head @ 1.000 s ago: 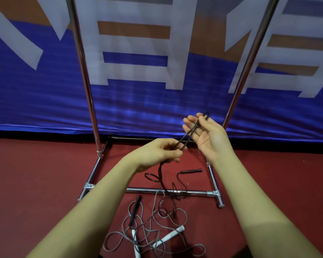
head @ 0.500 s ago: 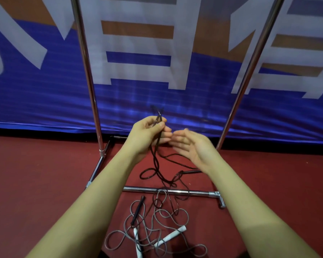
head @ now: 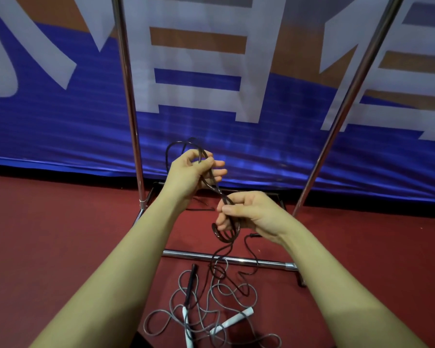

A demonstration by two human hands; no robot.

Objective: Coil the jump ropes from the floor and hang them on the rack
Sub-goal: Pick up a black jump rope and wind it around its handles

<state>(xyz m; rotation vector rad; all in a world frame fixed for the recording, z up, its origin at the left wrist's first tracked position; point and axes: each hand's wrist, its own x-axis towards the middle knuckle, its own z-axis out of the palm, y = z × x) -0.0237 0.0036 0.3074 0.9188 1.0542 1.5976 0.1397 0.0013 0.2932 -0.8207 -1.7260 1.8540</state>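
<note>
Left post (head: 128, 96): upright at the rack's left rear corner; its hanging bar is out of view.
Left hand (head: 190, 173): raised, fingers curled round the black rope's (head: 217, 190) gathered loops to keep the coil together.
Right hand (head: 251, 213): lower, pinching the next loop, likely to feed it in.
Rope tail: trails to the floor across the rack's front bar (head: 239, 259).
Grey rope (head: 211, 312): loose on the floor, uncoiled, nearest the front edge.

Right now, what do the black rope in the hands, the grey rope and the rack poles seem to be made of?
Black rope: probably PVC or rubber cord, smooth, slightly glossy, holding springy loops.
Grey rope: likely similar plastic cord, duller, with white, seemingly plastic handles.
Rack poles: metal, probably chromed or stainless steel, with mirror-like highlights.
</note>
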